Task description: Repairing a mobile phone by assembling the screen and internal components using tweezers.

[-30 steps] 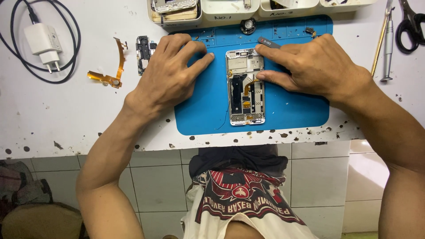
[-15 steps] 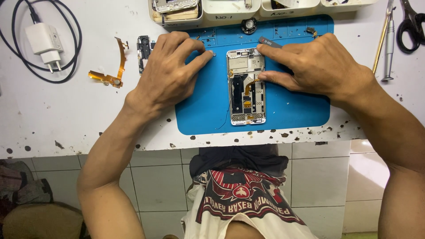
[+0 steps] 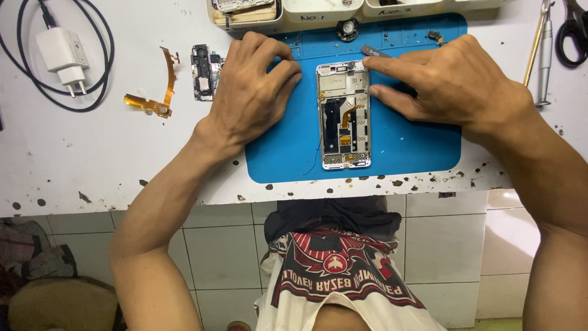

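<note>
Steadying the opened phone (image 3: pixel 343 114) with the empty, flat left hand (image 3: pixel 254 92) lets the right hand (image 3: pixel 450 86), pinching a thin grey pry tool (image 3: pixel 375 53), lever gently.

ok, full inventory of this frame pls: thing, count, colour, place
opened phone frame with exposed internals: 1, white/silver, middle of mat
rubber work mat: 1, blue, on table
speckled table: 1, white, under everything
wall charger with cable: 1, white plug, black cable, far left
flex ribbon cable: 1, orange, left of mat
small circuit board module: 1, black, beside the ribbon
flat pry tool: 1, grey, at right fingertips
parts trays: at least 3, cream, top edge
round component: 1, black, top of mat
metal screwdriver: 1, silver, right
scissors: 1, black, top right corner
left hand: fingers against the frame's left edge
right hand: fingers at the frame's upper right
</note>
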